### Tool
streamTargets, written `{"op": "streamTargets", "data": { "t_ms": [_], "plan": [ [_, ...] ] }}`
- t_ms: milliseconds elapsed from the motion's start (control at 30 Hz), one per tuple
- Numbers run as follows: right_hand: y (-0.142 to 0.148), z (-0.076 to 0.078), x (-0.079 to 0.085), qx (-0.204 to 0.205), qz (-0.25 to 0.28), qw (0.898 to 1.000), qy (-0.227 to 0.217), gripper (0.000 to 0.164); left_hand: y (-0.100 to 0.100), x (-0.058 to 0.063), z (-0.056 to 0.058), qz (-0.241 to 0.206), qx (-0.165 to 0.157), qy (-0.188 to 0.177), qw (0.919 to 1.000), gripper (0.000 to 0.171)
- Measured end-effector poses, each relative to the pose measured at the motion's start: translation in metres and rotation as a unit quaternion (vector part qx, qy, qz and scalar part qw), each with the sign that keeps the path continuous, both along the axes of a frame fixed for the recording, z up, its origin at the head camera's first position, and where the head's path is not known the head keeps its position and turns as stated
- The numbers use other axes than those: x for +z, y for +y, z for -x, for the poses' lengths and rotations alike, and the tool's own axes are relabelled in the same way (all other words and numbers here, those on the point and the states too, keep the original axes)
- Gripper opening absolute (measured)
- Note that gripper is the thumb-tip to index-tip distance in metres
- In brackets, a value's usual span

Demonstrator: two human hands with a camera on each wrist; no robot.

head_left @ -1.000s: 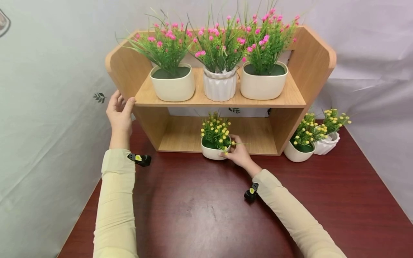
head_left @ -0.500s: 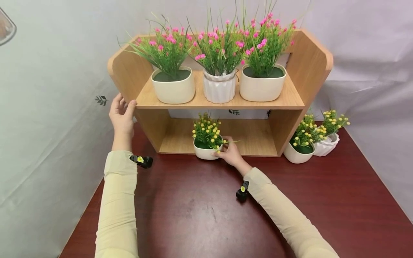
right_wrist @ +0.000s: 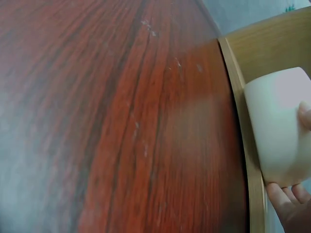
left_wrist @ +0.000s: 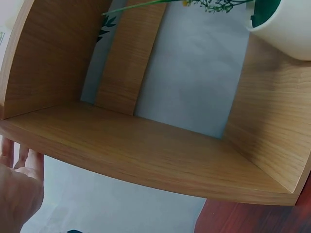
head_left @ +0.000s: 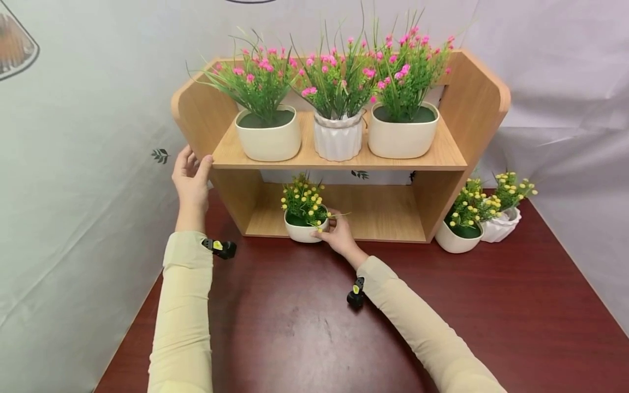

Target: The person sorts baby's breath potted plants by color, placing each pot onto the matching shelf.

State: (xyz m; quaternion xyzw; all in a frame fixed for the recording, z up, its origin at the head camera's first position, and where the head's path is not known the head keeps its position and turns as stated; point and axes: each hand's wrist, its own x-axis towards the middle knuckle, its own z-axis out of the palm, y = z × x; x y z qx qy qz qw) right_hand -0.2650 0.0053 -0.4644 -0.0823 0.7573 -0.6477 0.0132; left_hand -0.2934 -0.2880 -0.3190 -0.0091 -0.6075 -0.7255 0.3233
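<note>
In the head view my right hand (head_left: 339, 234) grips the right end of an oval white flowerpot (head_left: 303, 233) with yellow flowers, its thumb in front. This pot is at the front of the lower board (head_left: 375, 218) of a wooden shelf, left of the middle. The right wrist view has the pot's white side (right_wrist: 277, 121) over the board's edge, with fingers (right_wrist: 279, 196) under one end. My left hand (head_left: 190, 183) holds the shelf's left side panel (head_left: 199, 120), thumb at its front edge. Its fingers (left_wrist: 33, 162) meet the panel's outer side in the left wrist view.
On the upper board (head_left: 307, 153) stand a cream pot (head_left: 270, 143), a fluted white pot (head_left: 337, 139) and another cream pot (head_left: 403, 139), all with pink flowers. Right of the shelf, an oval pot (head_left: 457, 243) and a fluted pot (head_left: 503, 226) with yellow flowers stand on the dark red table (head_left: 295, 316).
My right hand has moved the yellow-flowered pot leftward along the front of the lower board. My left hand stays at the side panel, and the head view has shifted slightly.
</note>
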Motion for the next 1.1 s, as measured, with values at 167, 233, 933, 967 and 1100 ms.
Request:
{"op": "streamTargets", "data": {
  "t_ms": [167,233,933,967,1100],
  "plan": [
    [-0.009,-0.004,0.009,-0.003,0.007,1.000,0.011,0.068,0.000,0.000,0.000,-0.012,-0.006,-0.001,0.9999,0.040],
    [-0.014,0.000,0.004,-0.012,-0.001,1.000,0.015,0.064,0.000,-0.001,0.000,-0.015,-0.008,-0.003,0.9998,0.039],
    [-0.041,0.026,-0.009,-0.004,-0.049,0.999,0.013,0.059,-0.002,0.004,0.001,-0.050,-0.033,-0.043,0.9973,0.043],
    [-0.041,0.026,-0.009,-0.003,-0.052,0.999,0.011,0.060,-0.002,0.004,0.001,-0.050,-0.034,-0.043,0.9972,0.043],
    [-0.042,0.028,-0.008,-0.009,-0.073,0.997,0.018,0.064,-0.002,0.004,0.002,-0.051,-0.035,-0.043,0.9971,0.043]
  ]
}}
